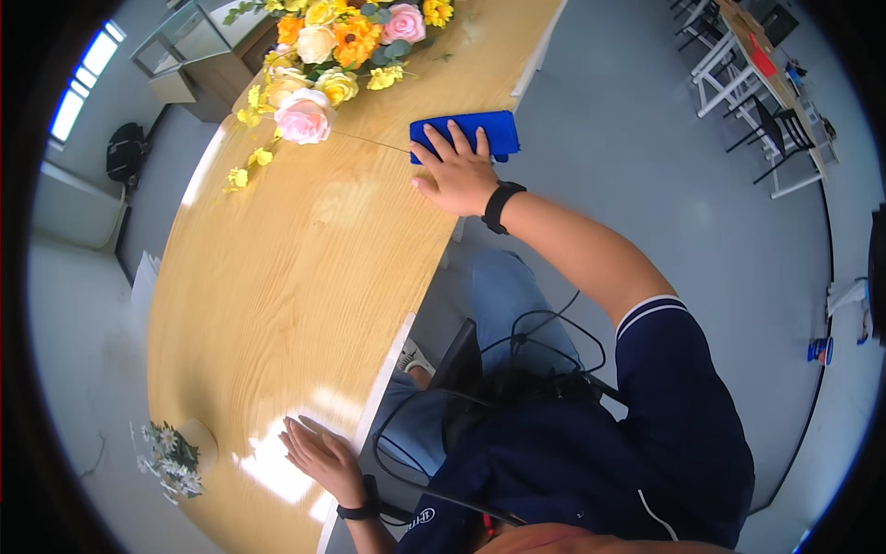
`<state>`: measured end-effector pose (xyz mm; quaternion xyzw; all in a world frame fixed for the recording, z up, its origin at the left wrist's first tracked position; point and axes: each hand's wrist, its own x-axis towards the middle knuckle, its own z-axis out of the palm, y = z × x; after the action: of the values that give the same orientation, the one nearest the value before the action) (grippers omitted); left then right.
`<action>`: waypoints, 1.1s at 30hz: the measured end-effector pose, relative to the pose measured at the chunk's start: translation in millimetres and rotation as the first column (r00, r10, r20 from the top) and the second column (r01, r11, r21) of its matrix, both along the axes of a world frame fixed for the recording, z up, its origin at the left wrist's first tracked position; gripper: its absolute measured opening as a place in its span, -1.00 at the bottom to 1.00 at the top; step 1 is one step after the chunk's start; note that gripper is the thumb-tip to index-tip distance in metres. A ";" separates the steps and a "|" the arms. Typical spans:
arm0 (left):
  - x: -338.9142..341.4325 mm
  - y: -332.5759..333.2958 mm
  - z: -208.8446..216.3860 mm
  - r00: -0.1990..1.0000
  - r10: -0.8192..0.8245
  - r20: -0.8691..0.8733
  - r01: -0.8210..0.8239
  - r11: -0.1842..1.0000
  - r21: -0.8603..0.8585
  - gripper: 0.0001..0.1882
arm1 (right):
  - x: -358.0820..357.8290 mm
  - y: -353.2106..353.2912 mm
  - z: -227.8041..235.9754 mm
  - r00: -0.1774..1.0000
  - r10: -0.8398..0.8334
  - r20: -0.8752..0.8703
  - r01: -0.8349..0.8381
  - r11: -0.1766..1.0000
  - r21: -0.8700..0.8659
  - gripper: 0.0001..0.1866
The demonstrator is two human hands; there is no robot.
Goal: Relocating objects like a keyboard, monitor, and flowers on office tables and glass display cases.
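Observation:
A folded blue cloth (504,134) lies at the right edge of the wooden table (295,268), with one end reaching past the edge. My right hand (459,173) rests on it, fingers spread and stretched out flat, the thumb off the cloth on the wood. Near the closer end of the table, my left hand (325,459) is open with its fingers extended, at the table's edge beside a bright reflection. Nothing shows in it. I cannot tell whether its palm touches the wood.
A large bouquet of yellow, orange and pink flowers (355,42) stands at the far end. A small white pot of daisies (198,445) is at the near left. Black cables (544,323) loop over my lap. Chairs (784,129) and a white-legged table (738,46) stand far right.

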<state>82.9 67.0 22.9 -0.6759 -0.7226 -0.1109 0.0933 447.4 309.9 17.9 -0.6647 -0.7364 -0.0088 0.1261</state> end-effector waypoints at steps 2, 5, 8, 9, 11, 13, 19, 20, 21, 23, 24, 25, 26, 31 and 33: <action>-1.9 -3.1 4.5 0.997 0.051 0.052 -0.048 0.997 -0.054 -0.51 | -7.5 -0.3 -1.7 1.000 0.012 -0.007 -0.012 1.000 0.001 -0.43; 12.4 4.8 11.9 0.990 0.049 0.135 -0.038 0.996 -0.078 -0.51 | 9.6 -6.4 -4.3 1.000 -0.026 0.002 0.026 1.000 0.008 -0.44; 7.4 1.9 10.3 0.982 0.066 0.175 -0.054 0.996 -0.068 -0.55 | 5.9 -8.9 -1.9 0.999 -0.037 0.040 0.037 0.999 -0.008 -0.44; 6.3 -0.4 11.1 0.979 0.078 0.189 -0.066 0.996 -0.068 -0.55 | 1.9 -7.7 -2.0 0.999 -0.022 0.038 0.022 1.000 0.002 -0.44; 6.0 -3.6 13.3 0.977 0.095 0.193 -0.087 0.995 -0.052 -0.55 | -4.0 -6.3 -0.6 0.999 -0.007 0.047 0.007 1.000 0.011 -0.44; 5.4 -6.2 13.7 0.973 0.115 0.200 -0.108 0.993 -0.044 -0.55 | -4.4 -7.5 0.6 0.999 0.008 0.050 -0.009 1.000 0.012 -0.44; 9.8 0.1 17.5 0.968 0.107 0.226 -0.106 0.994 -0.020 -0.56 | 0.1 -5.5 1.1 0.997 -0.021 0.073 0.022 1.000 -0.011 -0.44; 9.6 0.5 18.7 0.969 0.106 0.223 -0.106 0.994 -0.013 -0.57 | 0.1 -5.6 1.7 0.997 -0.018 0.078 0.019 1.000 -0.013 -0.44; 9.0 -0.1 18.5 0.968 0.118 0.223 -0.118 0.993 -0.013 -0.57 | -0.1 -5.4 1.7 0.997 -0.007 0.078 0.008 1.000 -0.013 -0.44; 7.2 -0.6 16.1 0.969 0.108 0.222 -0.109 0.994 -0.007 -0.57 | -0.9 -4.9 1.7 0.996 -0.016 0.087 0.018 1.000 -0.020 -0.44; 6.0 -0.8 15.3 0.969 0.109 0.222 -0.110 0.994 -0.004 -0.58 | -2.1 -5.8 4.2 0.997 -0.016 0.082 0.019 0.999 -0.037 -0.44; 4.8 -1.3 15.6 0.969 0.113 0.221 -0.116 0.993 -0.002 -0.58 | -2.9 -5.9 3.8 0.997 -0.011 0.080 0.014 0.999 -0.036 -0.44; 4.7 -1.4 15.5 0.969 0.113 0.220 -0.115 0.993 -0.004 -0.58 | -2.2 -5.6 3.3 0.997 -0.012 0.081 0.015 0.999 -0.042 -0.44; 5.9 -1.5 16.8 0.968 0.116 0.223 -0.117 0.993 -0.012 -0.58 | -2.1 -6.7 4.3 0.997 -0.015 0.079 0.018 0.999 -0.049 -0.44; 6.1 -1.7 16.8 0.968 0.115 0.223 -0.116 0.993 -0.010 -0.58 | -1.4 -6.6 3.3 0.997 -0.013 0.081 0.016 0.999 -0.043 -0.44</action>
<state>89.0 65.3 39.7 -0.6158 -0.7665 -0.1815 0.0189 446.1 303.3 21.2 -0.6717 -0.7360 -0.0206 0.0815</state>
